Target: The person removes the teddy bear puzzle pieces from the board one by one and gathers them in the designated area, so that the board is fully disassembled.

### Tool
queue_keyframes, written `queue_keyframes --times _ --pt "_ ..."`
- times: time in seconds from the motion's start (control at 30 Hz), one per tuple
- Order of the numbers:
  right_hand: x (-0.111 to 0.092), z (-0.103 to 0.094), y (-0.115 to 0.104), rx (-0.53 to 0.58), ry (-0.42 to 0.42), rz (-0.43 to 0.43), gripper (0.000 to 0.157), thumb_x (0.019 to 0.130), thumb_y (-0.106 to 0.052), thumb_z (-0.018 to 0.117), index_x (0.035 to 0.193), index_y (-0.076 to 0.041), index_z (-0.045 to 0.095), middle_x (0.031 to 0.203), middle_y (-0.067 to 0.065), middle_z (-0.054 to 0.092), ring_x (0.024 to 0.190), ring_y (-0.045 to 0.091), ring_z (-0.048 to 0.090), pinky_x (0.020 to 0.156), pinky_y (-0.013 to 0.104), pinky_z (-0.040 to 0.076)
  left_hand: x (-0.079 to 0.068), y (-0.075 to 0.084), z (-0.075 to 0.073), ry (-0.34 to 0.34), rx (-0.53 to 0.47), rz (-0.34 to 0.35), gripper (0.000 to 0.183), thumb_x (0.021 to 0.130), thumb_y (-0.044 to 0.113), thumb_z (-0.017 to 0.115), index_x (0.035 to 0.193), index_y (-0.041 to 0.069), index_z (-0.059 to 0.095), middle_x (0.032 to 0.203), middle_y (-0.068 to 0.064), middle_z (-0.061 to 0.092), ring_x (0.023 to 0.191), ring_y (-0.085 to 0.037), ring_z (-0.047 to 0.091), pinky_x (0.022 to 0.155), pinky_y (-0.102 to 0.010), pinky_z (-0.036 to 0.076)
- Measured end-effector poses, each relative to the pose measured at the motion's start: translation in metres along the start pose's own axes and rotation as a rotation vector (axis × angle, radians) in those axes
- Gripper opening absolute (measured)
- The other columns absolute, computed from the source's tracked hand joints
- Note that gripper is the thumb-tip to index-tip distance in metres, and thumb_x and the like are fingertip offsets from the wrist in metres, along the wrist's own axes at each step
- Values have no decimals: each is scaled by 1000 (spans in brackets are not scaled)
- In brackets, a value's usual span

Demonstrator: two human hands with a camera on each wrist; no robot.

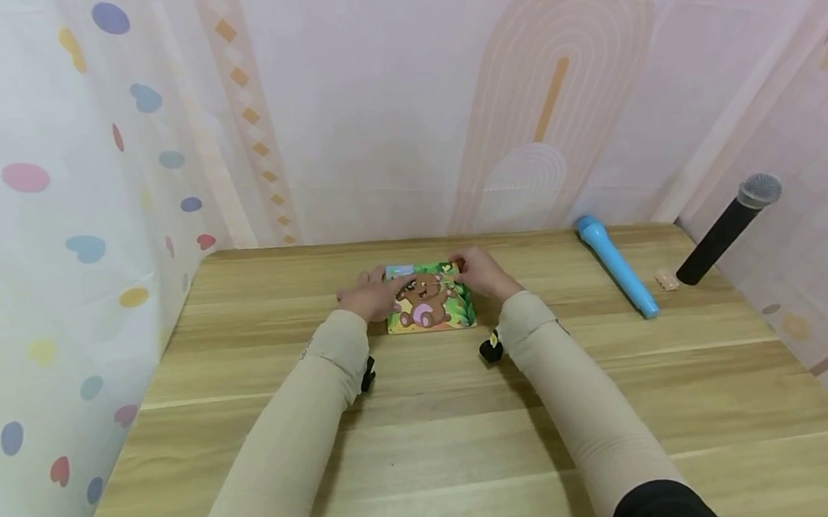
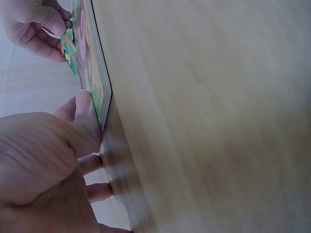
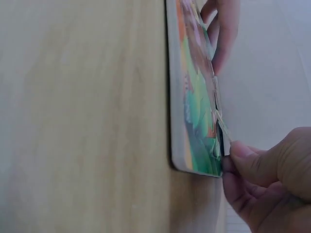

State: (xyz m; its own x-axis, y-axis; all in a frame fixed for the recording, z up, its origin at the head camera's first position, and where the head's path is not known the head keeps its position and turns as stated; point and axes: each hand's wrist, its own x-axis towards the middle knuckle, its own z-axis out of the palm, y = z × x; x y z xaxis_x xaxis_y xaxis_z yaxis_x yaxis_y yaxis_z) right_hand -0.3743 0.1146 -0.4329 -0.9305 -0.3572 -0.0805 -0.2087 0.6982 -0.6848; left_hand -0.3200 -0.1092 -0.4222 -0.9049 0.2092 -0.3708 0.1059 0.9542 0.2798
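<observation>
A flat jigsaw puzzle (image 1: 424, 316) with a brown cartoon bear on a green and yellow ground lies on the wooden table, toward its far edge. My left hand (image 1: 369, 296) is at the puzzle's left side, thumb along the edge and one straight finger reaching over the bear's head; its other fingers spread beyond the edge in the left wrist view. At the upper right corner, my right hand (image 1: 484, 273) pinches a small green puzzle piece (image 2: 69, 51) between thumb and fingers. In the right wrist view this piece (image 3: 223, 127) tilts up from the board.
To the right lies a blue toy microphone (image 1: 617, 267). Beside it is a small pinkish-tan object (image 1: 667, 280), then a black microphone (image 1: 722, 234) with a silver mesh head, standing near the table's right edge. A patterned curtain (image 1: 373, 107) hangs behind the table.
</observation>
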Motion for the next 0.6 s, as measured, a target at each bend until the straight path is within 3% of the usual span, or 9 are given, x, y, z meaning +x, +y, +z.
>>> queue_keyframes --times 0.27,0.6 --pt "0 -1 3 2 3 -25 42 95 10 62 137 8 56 126 24 61 111 33 59 92 39 53 0 0 0 4 1 1 67 106 29 52 162 44 17 170 -11 2 154 -39 6 107 -77 20" --pt "4 5 2 -123 -1 -65 34 97 11 55 131 11 58 121 24 64 114 32 59 101 43 50 -3 2 -1 5 -27 -1 67 106 28 53 162 43 19 170 -11 3 154 -39 6 108 -78 17"
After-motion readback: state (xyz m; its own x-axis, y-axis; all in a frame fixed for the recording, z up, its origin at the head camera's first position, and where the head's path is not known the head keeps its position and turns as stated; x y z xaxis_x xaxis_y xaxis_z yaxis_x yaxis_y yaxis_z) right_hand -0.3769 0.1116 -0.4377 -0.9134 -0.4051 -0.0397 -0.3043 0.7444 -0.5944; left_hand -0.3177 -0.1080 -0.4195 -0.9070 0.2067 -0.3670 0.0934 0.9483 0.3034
